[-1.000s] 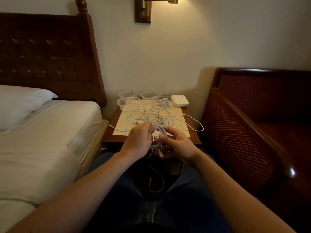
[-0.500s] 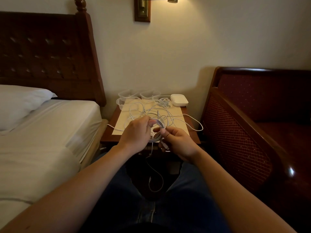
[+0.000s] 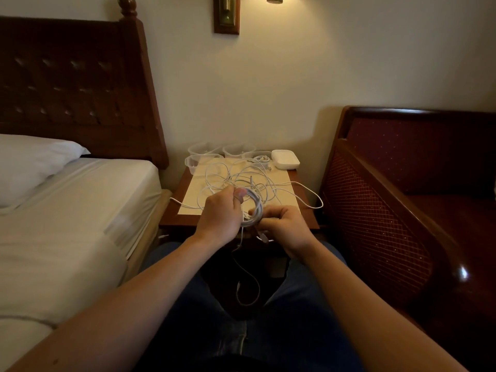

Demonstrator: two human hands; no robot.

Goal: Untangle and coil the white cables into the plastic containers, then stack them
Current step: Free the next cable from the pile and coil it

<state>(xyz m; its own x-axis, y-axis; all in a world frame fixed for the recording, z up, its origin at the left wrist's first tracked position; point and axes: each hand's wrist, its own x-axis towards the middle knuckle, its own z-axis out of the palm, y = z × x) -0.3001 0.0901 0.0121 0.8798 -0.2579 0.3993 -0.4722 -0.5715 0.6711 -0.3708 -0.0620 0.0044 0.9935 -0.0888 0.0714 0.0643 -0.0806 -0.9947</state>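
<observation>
Hands [image 3: 220, 213] [image 3: 281, 226] grip coil [image 3: 255, 210] above nightstand edge [image 3: 182, 224].

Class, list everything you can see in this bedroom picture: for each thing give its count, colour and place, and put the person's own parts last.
coiled cable: one, white, held between both hands
tangled cables: count unclear, white, spread on the paper sheet
paper sheet: one, cream, on the nightstand
nightstand: one, dark wood, between bed and sofa
plastic containers: at least four, clear, back of the nightstand
lidded box: one, white, back right of the nightstand
bed: one, white sheets, left
pillow: one, white, on the bed
headboard: one, dark wood, behind the bed
sofa: one, dark red, right
wall lamp: one, brass, top centre
left hand: grips the coil
right hand: pinches the coil
</observation>
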